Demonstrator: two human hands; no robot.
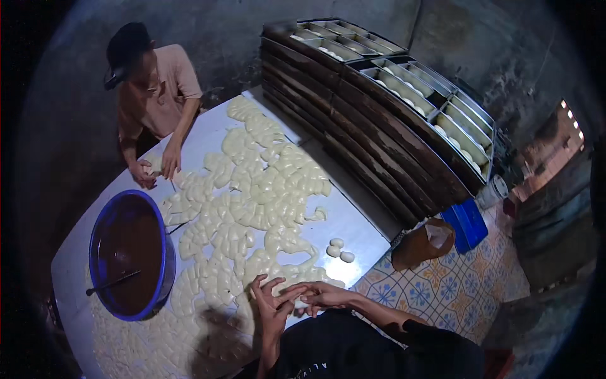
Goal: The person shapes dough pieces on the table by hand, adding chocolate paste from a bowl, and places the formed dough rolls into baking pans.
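Observation:
A small piece of pale dough (pixel 302 304) is between my hands at the table's near edge. My right hand (pixel 323 295) closes its fingers around the dough from the right. My left hand (pixel 273 307) meets it from the left, thumb against the dough and some fingers spread. Fingers hide part of the piece. Flattened, glossy dough (pixel 271 183) covers much of the white table (pixel 363 243) in overlapping lumps. Right of it sit three smooth dough balls (pixel 336 242) in a small cluster.
A blue tub (pixel 169 278) of brown liquid with a dark stick (pixel 113 282) stands at left. Across the table another person (pixel 158 95) handles dough. Stacked dark trays (pixel 379 139) with dough-filled metal molds rise at right. A brown sack (pixel 416 249) and blue container (pixel 466 226) stand on tiles.

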